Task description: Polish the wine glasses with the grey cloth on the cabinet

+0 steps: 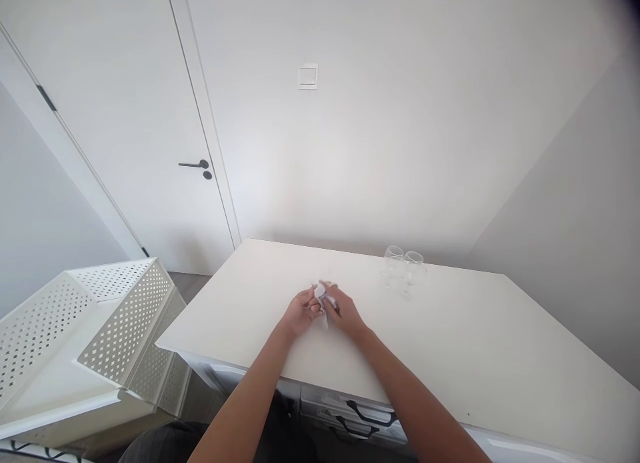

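Note:
Both my hands meet over the middle of the white cabinet top. Pinched in my right hand (343, 311) is a crumpled white cloth or tissue (321, 291), and a loose end of it hangs below the fingers. My left hand (300, 311) is curled palm-up against the cloth from the left. Something clear, perhaps glass, shows faintly at its fingertips, but the cloth and fingers hide most of it. Two clear stemmed glasses, a left one (394, 261) and a right one (413, 268), stand close together near the back edge, to the right of my hands.
The white cabinet top (450, 343) backs onto a wall with a light switch (308, 77). Drawers with dark handles (371, 415) are below its front edge. On the left stands a perforated cream-white rack (125, 323), near a door with a dark handle (194, 164).

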